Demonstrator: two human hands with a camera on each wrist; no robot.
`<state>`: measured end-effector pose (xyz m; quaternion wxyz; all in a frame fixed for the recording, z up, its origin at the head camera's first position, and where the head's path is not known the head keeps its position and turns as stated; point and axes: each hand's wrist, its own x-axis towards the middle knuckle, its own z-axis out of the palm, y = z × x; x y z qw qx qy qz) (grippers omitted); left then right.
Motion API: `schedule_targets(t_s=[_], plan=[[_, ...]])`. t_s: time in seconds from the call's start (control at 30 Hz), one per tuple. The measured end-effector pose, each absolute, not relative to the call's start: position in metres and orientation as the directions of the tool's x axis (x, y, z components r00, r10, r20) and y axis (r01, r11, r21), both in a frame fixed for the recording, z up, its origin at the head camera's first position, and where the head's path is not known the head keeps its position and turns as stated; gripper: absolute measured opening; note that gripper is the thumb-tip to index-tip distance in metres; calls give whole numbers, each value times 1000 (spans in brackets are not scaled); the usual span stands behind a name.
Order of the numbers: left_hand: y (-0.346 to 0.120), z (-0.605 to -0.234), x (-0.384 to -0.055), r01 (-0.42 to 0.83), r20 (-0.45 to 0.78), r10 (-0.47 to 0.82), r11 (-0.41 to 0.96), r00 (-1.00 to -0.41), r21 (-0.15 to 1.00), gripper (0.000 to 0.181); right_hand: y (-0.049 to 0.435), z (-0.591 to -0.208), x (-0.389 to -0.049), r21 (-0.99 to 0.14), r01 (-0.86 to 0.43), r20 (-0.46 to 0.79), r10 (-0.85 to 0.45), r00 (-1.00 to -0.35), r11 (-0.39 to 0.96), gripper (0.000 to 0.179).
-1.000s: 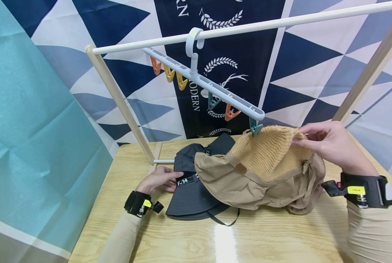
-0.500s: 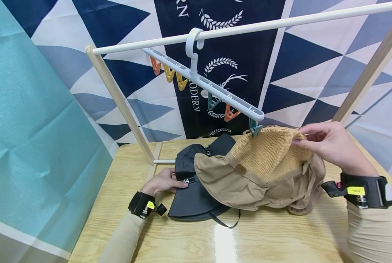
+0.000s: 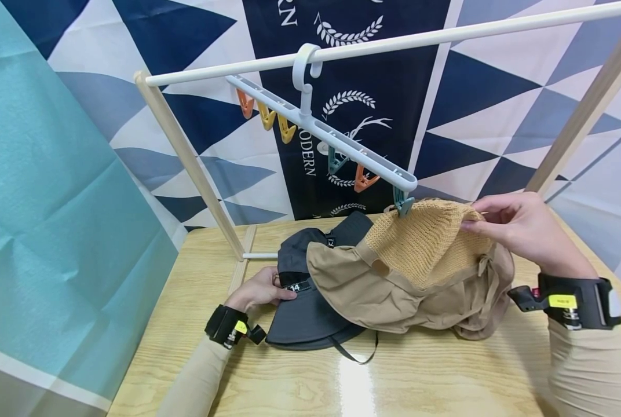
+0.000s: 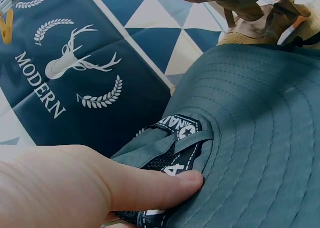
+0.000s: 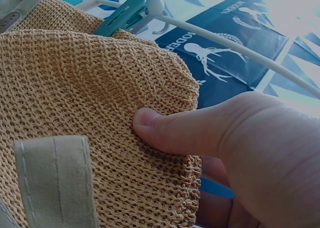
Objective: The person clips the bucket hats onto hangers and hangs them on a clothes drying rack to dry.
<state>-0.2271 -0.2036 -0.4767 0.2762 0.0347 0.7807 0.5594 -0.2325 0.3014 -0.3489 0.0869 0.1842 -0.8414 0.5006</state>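
A tan sun hat (image 3: 362,289) with a woven straw-coloured crown hangs from a teal clip (image 3: 402,204) at the right end of the pale hanger (image 3: 336,136). My right hand (image 3: 526,229) pinches the crown's right edge, the thumb on the near side in the right wrist view. To the left, a dark bucket hat (image 3: 310,318) lies on the table, partly hidden beneath the tan hat's brim. My left hand (image 3: 258,288) pinches it by the lettered band (image 4: 187,133); its thumb lies across the band in the left wrist view, and the other fingers are mostly hidden.
Orange, yellow and teal clips, such as one yellow clip (image 3: 287,130), hang from the hanger. The hanger hooks over a white rod (image 3: 425,41) on a wooden frame (image 3: 190,162). A second dark brim (image 3: 354,227) sits behind, on the wooden table (image 3: 289,382).
My left hand has shifted slightly right, and its thumb has come down over the dark hat's band. The right hand and the tan hat look unchanged.
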Motion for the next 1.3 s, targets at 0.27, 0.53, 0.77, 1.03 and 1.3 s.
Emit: schedule_targets(t_s=[0.27,0.53,0.77,1.03,1.3], plan=[[-199,-473,-225,-190,-303,282,366,-910,911,20,302,-349,-233,-812,-382,318,-214,-924,442,32],[-199,-457,-222,-100,-210,256,385,-944,917,29,302,-349,-235,-811,-388,323,-218,-921,437,33],[-200,-443,-216,-54,-163,255,387,-953,920,26,302,-349,-236,-811,-389,321,-223,-920,437,33],[-200,-434,-213,-9,-104,256,347,-961,938,33,303,-349,-236,-810,-379,313,-216,-925,447,33],[-203,-423,-209,146,29,273,419,-961,896,32,303,-349,-236,-813,-382,316,-218,-923,440,34]])
